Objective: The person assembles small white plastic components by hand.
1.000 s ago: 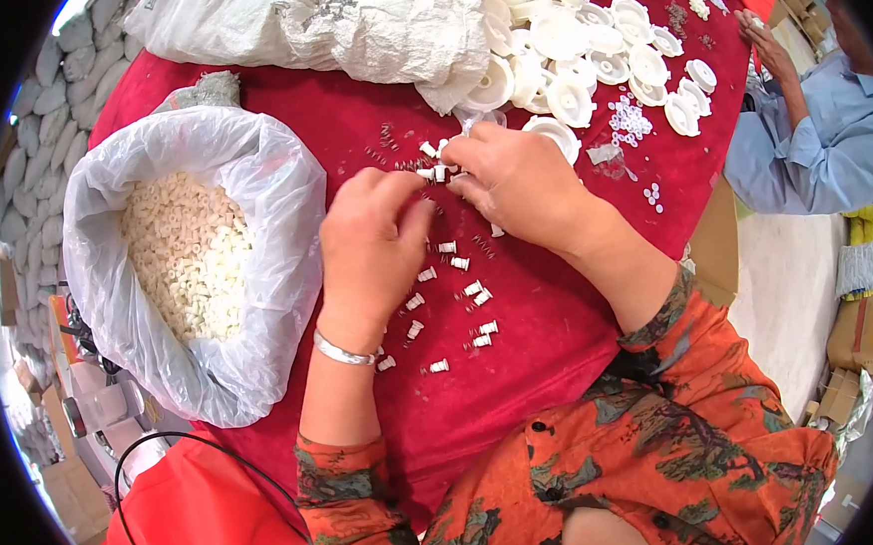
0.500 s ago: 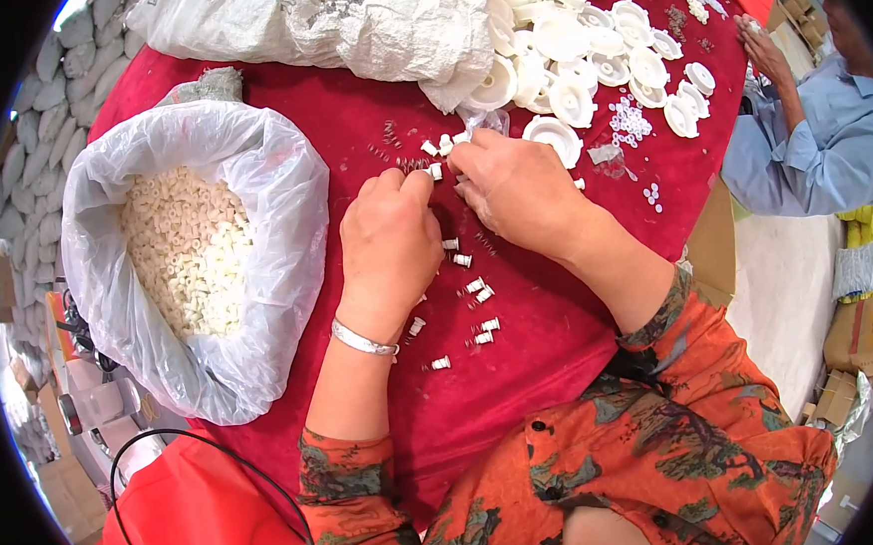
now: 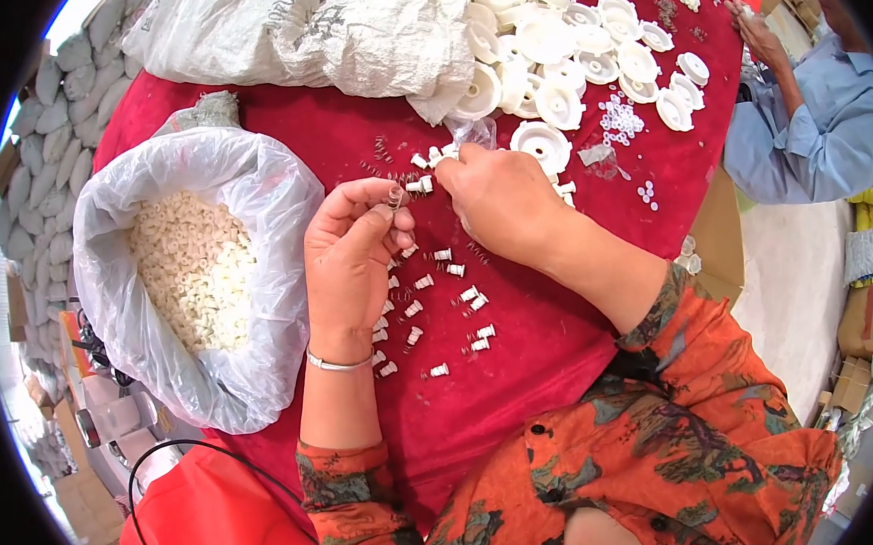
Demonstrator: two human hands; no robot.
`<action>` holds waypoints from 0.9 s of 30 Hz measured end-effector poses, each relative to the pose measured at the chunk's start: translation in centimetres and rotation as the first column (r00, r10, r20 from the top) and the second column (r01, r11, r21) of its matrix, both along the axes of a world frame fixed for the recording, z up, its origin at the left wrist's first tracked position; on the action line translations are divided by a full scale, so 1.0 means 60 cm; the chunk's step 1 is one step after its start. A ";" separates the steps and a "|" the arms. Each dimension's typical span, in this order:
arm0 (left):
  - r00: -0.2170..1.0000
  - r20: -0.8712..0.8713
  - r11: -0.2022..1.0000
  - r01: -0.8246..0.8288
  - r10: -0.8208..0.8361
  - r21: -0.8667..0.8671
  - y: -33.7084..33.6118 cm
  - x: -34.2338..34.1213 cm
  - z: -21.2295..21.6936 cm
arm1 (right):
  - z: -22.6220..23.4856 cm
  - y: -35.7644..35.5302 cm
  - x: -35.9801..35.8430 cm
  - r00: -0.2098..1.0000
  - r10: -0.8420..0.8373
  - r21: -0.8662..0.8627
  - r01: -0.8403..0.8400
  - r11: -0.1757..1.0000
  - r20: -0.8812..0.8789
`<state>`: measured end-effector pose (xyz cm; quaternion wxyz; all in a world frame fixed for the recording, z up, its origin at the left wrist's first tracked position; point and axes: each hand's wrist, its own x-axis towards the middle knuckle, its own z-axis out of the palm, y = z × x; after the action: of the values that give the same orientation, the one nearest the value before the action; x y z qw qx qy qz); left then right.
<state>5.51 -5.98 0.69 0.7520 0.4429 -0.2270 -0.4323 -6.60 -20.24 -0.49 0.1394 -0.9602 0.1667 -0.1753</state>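
Observation:
My left hand (image 3: 347,253) is turned with its fingers up, pinching a small coil spring (image 3: 394,199) between thumb and fingertips. Just to its right, my right hand (image 3: 512,206) is closed, knuckles up, over a cluster of small white plastic pieces (image 3: 435,157); whatever its fingertips hold is hidden. A white plug with a spring (image 3: 421,185) lies between the two hands. Below them on the red cloth, several similar white plugs (image 3: 414,335) lie in loose rows, many with springs attached. Loose springs (image 3: 381,150) lie beyond my left hand.
At left stands a plastic-lined bag (image 3: 288,212) of small cream parts. A white woven sack (image 3: 312,40) and a heap of round white caps (image 3: 541,146) cover the far side. Small clear rings (image 3: 619,119) lie at right. Another person in a blue shirt (image 3: 813,130) sits at far right.
My left hand has drawn back left and turned over, bringing the spring in its fingers into sight. More white plugs show beside it. My right hand stays closed in nearly the same place.

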 end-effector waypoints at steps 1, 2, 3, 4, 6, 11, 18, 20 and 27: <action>1.000 -0.026 1.000 -0.001 0.001 0.013 -0.001 0.001 -0.001 | -0.003 -0.004 0.001 1.000 -0.004 0.013 0.003 1.000 0.030; 0.999 -0.053 1.000 -0.002 0.004 0.026 -0.001 0.002 -0.002 | -0.002 -0.012 0.001 1.000 -0.002 0.013 0.002 1.000 0.030; 0.999 -0.053 1.000 -0.005 0.006 0.026 -0.002 0.003 -0.002 | 0.003 -0.023 0.000 0.983 0.045 0.180 -0.078 0.980 0.180; 0.999 -0.034 0.998 -0.019 0.021 0.055 -0.001 0.002 -0.002 | 0.008 -0.028 -0.001 0.941 0.074 0.331 -0.189 0.925 0.332; 0.999 -0.017 0.996 -0.037 0.039 0.087 0.001 0.001 0.000 | 0.048 -0.022 -0.009 0.958 -0.020 0.877 -0.254 0.407 0.287; 0.999 -0.040 0.999 0.030 -0.029 0.034 -0.002 0.003 -0.007 | 0.063 -0.024 -0.011 0.956 -0.020 0.946 -0.293 -0.139 0.293; 0.996 -0.071 0.998 0.061 -0.059 0.015 -0.002 -0.003 0.001 | 0.048 -0.019 -0.005 0.945 0.006 0.919 -0.318 -0.233 0.328; 0.997 -0.052 0.998 0.064 -0.063 0.013 -0.002 -0.005 0.002 | 0.045 -0.020 -0.005 0.940 0.017 0.898 -0.319 -0.303 0.340; 0.998 -0.050 0.999 0.044 -0.045 -0.019 -0.001 -0.010 0.005 | 0.043 -0.012 -0.002 0.943 0.015 0.902 -0.312 -0.299 0.332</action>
<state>4.90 -6.02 1.00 0.7516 0.4201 -0.2215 -0.4578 -6.73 -20.98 2.08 0.8838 -0.4576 0.0890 -0.0404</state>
